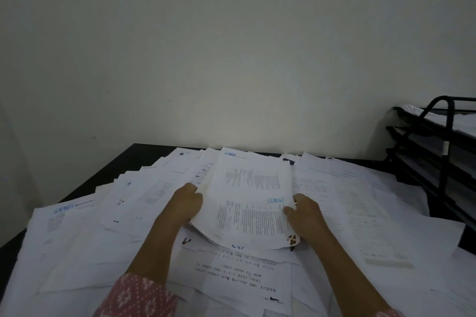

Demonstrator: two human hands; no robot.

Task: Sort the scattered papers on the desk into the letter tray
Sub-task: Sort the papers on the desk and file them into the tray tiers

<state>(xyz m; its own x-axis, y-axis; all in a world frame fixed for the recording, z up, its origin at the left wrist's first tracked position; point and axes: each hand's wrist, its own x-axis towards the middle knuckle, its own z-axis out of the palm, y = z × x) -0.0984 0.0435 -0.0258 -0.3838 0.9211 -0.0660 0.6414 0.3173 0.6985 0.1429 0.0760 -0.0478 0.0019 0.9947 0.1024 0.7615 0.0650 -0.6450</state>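
A small stack of printed white papers [247, 203] is held between both hands just above the paper-covered desk. My left hand [186, 202] grips its left edge, fingers curled under the sheets. My right hand [305, 211] pinches the right edge near a blue "LUNAS" stamp, thumb on top. The stack's near corner carries a brown stain. Scattered papers [108, 234] cover nearly the whole black desk [121, 159]. The black tiered letter tray [438, 152] stands at the far right, with sheets lying in its upper tier.
A bare pale wall rises directly behind the desk. The desk's left edge runs diagonally from the far corner toward me. More loose sheets [373, 213] lie between my right hand and the tray. A pink patterned sleeve [136, 296] covers my left forearm.
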